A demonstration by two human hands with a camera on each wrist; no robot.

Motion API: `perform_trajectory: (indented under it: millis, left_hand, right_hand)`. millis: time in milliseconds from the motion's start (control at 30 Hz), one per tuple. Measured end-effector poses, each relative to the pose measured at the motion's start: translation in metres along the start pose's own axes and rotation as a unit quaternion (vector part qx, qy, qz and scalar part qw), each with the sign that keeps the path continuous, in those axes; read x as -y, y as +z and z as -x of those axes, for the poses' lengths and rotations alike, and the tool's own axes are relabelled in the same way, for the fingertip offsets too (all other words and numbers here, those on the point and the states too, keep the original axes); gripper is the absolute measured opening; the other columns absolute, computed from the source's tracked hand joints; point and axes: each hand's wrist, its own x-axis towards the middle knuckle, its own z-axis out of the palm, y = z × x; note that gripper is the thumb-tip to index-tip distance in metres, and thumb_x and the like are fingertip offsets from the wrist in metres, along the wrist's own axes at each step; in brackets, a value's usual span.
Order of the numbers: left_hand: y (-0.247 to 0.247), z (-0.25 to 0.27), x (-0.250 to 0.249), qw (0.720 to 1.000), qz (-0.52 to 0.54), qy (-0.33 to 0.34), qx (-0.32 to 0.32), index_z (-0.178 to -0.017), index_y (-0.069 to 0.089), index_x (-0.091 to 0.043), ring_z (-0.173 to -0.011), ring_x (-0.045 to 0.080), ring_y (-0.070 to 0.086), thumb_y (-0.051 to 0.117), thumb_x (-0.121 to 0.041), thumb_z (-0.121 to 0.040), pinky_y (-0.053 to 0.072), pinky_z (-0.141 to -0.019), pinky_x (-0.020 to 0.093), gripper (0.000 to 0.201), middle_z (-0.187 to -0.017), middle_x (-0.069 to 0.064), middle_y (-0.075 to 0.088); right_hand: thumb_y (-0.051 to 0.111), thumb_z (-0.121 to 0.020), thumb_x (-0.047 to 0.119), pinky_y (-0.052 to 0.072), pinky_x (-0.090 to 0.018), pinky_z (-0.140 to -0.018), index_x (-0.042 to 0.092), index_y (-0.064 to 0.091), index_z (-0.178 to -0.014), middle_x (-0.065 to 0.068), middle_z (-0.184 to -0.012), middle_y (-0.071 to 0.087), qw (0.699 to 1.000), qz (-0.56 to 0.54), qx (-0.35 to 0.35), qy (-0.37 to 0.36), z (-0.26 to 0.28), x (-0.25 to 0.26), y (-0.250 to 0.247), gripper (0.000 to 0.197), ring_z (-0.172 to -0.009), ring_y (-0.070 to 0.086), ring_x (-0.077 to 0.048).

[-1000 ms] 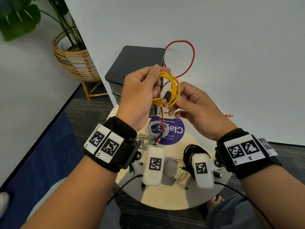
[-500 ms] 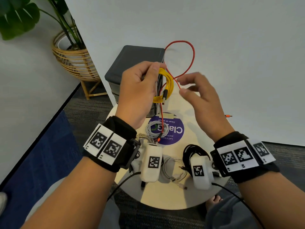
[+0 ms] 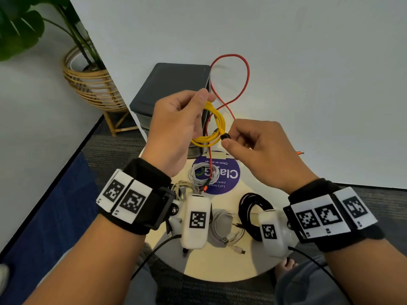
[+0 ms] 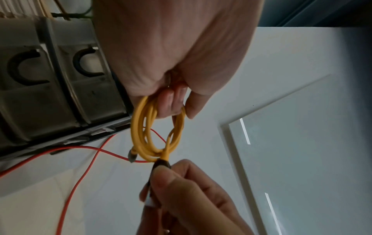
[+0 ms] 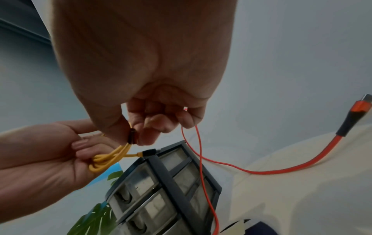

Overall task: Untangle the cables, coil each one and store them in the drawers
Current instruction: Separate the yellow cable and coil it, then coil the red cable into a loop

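Tucking the yellow cable's end, frame centre

Left hand (image 3: 176, 126) grips the yellow cable (image 3: 211, 130) coil; right hand (image 3: 259, 150) pinches its plug (image 3: 225, 136). Thread it snugly, clear of the red cable (image 3: 240, 84).

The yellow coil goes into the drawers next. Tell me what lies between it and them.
The red cable loops in front of the drawer unit and passes through or behind the yellow coil, which the left hand grips while the right hand pinches its plug. The visible drawers are shut.
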Motion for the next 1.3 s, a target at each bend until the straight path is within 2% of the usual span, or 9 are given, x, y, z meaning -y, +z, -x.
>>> perform_trajectory:
  millis: [67, 167, 300, 467, 600, 700, 767, 1067, 1300]
  left_hand:
    - [-0.001, 0.001, 0.002, 1.0, -0.017, -0.008, 0.012, -0.105, 0.075, -0.005, -0.049, 0.007, 0.03, 0.057, -0.021, -0.105, 0.03, -0.047, 0.02, 0.024, -0.064, 0.003, 0.04]
    - [0.002, 0.004, 0.003, 0.998, -0.05, -0.013, 0.032, -0.104, 0.076, -0.006, -0.048, 0.008, 0.03, 0.058, -0.019, -0.103, 0.028, -0.046, 0.022, 0.022, -0.06, 0.0, 0.042]
    - [-0.001, 0.003, 0.001, 0.996, -0.083, 0.005, 0.035, -0.104, 0.076, -0.005, -0.044, 0.004, 0.037, 0.059, -0.016, -0.102, 0.032, -0.045, 0.016, 0.02, -0.053, -0.01, 0.048]
    - [-0.004, 0.003, 0.007, 0.992, -0.1, -0.007, 0.078, -0.106, 0.075, -0.002, -0.042, 0.003, 0.04, 0.058, -0.014, -0.103, 0.033, -0.046, 0.013, 0.02, -0.054, -0.013, 0.052]
    - [-0.003, 0.002, 0.013, 0.989, -0.072, -0.052, 0.114, -0.112, 0.073, -0.004, -0.054, 0.009, 0.049, 0.058, -0.017, -0.103, 0.043, -0.052, 0.02, 0.022, -0.072, 0.004, 0.058]
    - [-0.004, 0.002, 0.02, 0.984, -0.087, -0.069, 0.139, -0.125, 0.066, -0.012, -0.085, 0.019, 0.073, 0.057, -0.013, -0.103, 0.06, -0.08, 0.036, 0.024, -0.103, 0.01, 0.073]
    - [-0.003, 0.003, 0.026, 0.978, -0.138, -0.058, 0.143, -0.129, 0.064, -0.018, -0.095, 0.019, 0.075, 0.06, -0.011, -0.101, 0.061, -0.088, 0.043, 0.028, -0.106, 0.006, 0.075]
    - [-0.003, 0.004, 0.032, 0.982, -0.137, -0.051, 0.124, -0.126, 0.067, -0.017, -0.093, 0.02, 0.076, 0.067, -0.008, -0.096, 0.063, -0.077, 0.033, 0.031, -0.104, 0.007, 0.075]
    - [-0.011, 0.001, 0.056, 0.948, -0.268, -0.083, 0.153, -0.127, 0.068, -0.025, -0.103, 0.009, 0.069, 0.064, -0.02, -0.1, 0.061, -0.076, 0.023, 0.028, -0.114, -0.006, 0.071]
  right_hand:
    - [0.068, -0.095, 0.022, 0.036, -0.017, -0.058, 0.018, 0.056, -0.072, 0.001, -0.062, 0.055, 0.999, 0.023, 0.023, -0.003, 0.002, -0.003, -0.003, 0.026, -0.058, 0.046, -0.011]
    - [0.067, -0.096, 0.03, 0.044, -0.025, -0.063, 0.019, 0.062, -0.076, 0.003, -0.069, 0.062, 0.998, 0.02, 0.058, 0.019, 0.003, -0.003, -0.005, 0.024, -0.064, 0.055, -0.013]
    - [0.059, -0.098, 0.048, 0.052, -0.024, -0.066, 0.025, 0.061, -0.095, 0.01, -0.089, 0.066, 0.999, -0.001, -0.02, 0.046, -0.004, 0.011, -0.001, 0.023, -0.075, 0.063, -0.01]
    - [0.068, -0.095, 0.03, 0.055, -0.024, -0.065, 0.027, 0.056, -0.121, 0.011, -0.096, 0.064, 0.997, -0.059, -0.031, 0.035, -0.012, 0.014, 0.003, 0.029, -0.068, 0.064, -0.011]
    - [0.071, -0.094, 0.018, 0.052, -0.025, -0.061, 0.021, 0.063, -0.118, -0.001, -0.078, 0.069, 0.992, -0.108, -0.015, 0.059, -0.015, 0.003, -0.001, 0.026, -0.063, 0.065, -0.015]
    - [0.072, -0.093, 0.013, 0.053, -0.027, -0.06, 0.017, 0.067, -0.112, -0.008, -0.074, 0.071, 0.986, -0.127, -0.026, 0.104, -0.013, -0.011, -0.011, 0.02, -0.06, 0.065, -0.017]
    - [0.072, -0.093, 0.012, 0.053, -0.029, -0.062, 0.015, 0.071, -0.108, -0.006, -0.071, 0.071, 0.979, -0.142, -0.04, 0.141, -0.012, -0.021, -0.016, 0.015, -0.06, 0.064, -0.016]
    - [0.071, -0.094, 0.011, 0.054, -0.025, -0.061, 0.011, 0.072, -0.106, -0.011, -0.076, 0.075, 0.97, -0.166, -0.027, 0.175, -0.011, -0.031, -0.018, 0.012, -0.06, 0.063, -0.016]
    - [0.069, -0.092, 0.012, 0.063, -0.037, -0.073, 0.012, 0.07, -0.095, -0.011, -0.082, 0.072, 0.953, 0.019, 0.056, 0.297, -0.009, -0.075, 0.004, 0.003, -0.064, 0.068, -0.018]
